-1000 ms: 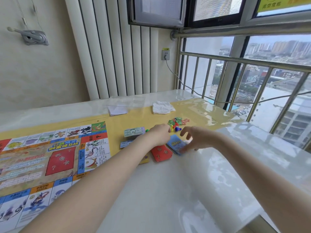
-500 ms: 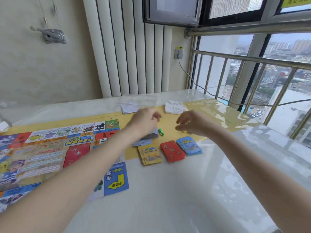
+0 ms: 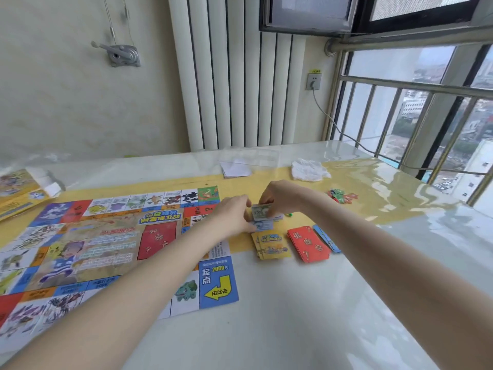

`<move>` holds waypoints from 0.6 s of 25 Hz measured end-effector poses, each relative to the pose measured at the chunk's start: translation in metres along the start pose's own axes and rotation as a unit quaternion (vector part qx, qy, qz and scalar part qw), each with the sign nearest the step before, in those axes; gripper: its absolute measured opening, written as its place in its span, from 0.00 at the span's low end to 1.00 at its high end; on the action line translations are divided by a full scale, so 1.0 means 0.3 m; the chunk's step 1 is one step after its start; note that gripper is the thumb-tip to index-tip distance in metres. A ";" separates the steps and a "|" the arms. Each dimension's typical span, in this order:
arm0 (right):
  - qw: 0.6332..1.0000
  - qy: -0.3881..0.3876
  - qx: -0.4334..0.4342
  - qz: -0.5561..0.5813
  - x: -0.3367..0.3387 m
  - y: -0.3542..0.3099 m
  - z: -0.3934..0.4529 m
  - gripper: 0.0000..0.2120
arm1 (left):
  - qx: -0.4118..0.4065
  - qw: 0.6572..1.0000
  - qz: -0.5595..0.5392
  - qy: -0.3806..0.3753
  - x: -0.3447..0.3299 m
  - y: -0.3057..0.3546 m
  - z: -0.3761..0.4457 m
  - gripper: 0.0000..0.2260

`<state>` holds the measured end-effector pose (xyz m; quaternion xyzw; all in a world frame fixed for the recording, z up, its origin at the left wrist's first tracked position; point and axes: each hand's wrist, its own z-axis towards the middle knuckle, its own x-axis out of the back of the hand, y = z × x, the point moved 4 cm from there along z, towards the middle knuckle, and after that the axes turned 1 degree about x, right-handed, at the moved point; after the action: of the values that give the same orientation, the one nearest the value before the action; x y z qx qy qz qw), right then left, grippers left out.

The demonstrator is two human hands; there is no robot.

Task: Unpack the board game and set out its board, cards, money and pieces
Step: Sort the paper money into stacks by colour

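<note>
Hands meet over the stack of paper money (image 3: 262, 212), just past the right edge of the board (image 3: 112, 244). Left hand (image 3: 233, 213): fingers curled, pinching the near-left side of the notes. Right hand (image 3: 280, 197): fingers bent down over the far side, gripping the top notes, which sit tilted above the lower ones. Lower notes appear to rest on the counter (image 3: 293, 316); contact not fully visible under the hands.

Board lies flat and unfolded on the left part of the counter, blue start square with a yellow arrow at its near-right corner. Left forearm crosses over that corner.

Three card decks in a row just near the money: yellow deck (image 3: 272, 244), red deck (image 3: 308, 244), blue deck (image 3: 326, 238), the last mostly hidden behind the right forearm.

Small green piece (image 3: 288, 215) just right of the money. Pile of red and green pieces (image 3: 342, 196) farther right, well apart from the hands.

Far side: white crumpled cloth (image 3: 309, 170), folded white paper (image 3: 236, 169). Yellow game box (image 3: 18, 192) at far left edge.
</note>
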<state>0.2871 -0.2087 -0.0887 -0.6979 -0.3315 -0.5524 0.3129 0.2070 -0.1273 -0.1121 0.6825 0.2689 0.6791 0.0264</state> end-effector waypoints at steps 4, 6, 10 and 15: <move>1.000 0.002 0.005 -0.003 -0.006 -0.006 0.011 0.21 | -0.014 0.999 0.015 -0.030 -0.007 0.011 0.009 0.25; 0.999 -0.009 0.000 0.031 -0.010 -0.003 0.010 0.22 | -0.005 0.999 -0.003 -0.052 -0.007 0.004 0.008 0.26; 0.999 -0.006 0.026 0.017 -0.012 -0.006 0.001 0.21 | 0.019 0.998 -0.019 -0.058 -0.003 -0.014 0.009 0.26; 0.988 0.051 0.009 0.145 -0.004 0.018 -0.003 0.19 | 0.010 0.997 -0.066 -0.026 0.042 -0.031 -0.006 0.15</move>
<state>0.2909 -0.2127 -0.0901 -0.7072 -0.2150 -0.5327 0.4122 0.2015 -0.1149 -0.1041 0.6806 0.3197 0.6554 0.0710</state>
